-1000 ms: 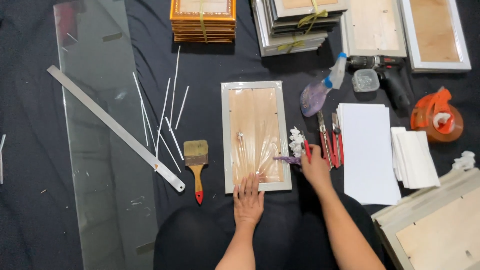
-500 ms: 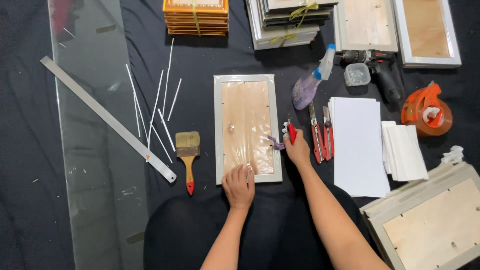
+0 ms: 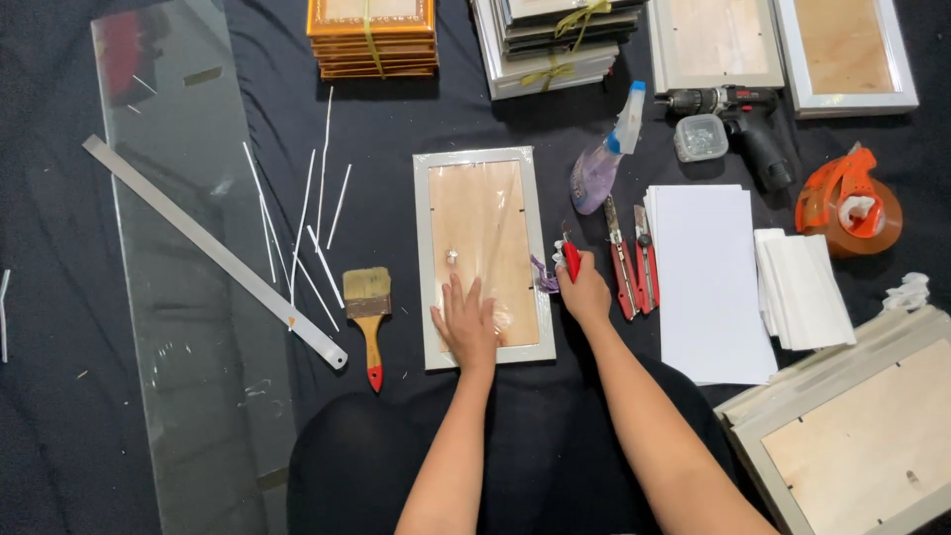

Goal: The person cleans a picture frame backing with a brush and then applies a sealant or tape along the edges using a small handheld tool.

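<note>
A silver picture frame (image 3: 424, 258) lies face down on the black cloth, its wooden backing board (image 3: 480, 238) up. My left hand (image 3: 466, 322) rests flat on the lower part of that board, fingers spread. Just right of the frame's right edge, my right hand (image 3: 582, 289) is closed on a small red-handled tool (image 3: 571, 256). A bit of purple material (image 3: 544, 275) shows between that hand and the frame.
A paintbrush (image 3: 369, 315) lies left of the frame, with thin white strips (image 3: 319, 203), a metal ruler (image 3: 213, 250) and a glass sheet (image 3: 188, 297) further left. Right of my hand lie red pliers (image 3: 632, 263), white sheets (image 3: 707, 277), a spray bottle (image 3: 606, 154), a drill (image 3: 738, 114) and a tape dispenser (image 3: 852, 203). Frame stacks (image 3: 371, 35) line the top.
My left hand has slid up from the frame's bottom edge onto the backing board. My right hand stays at the frame's right edge with the red tool.
</note>
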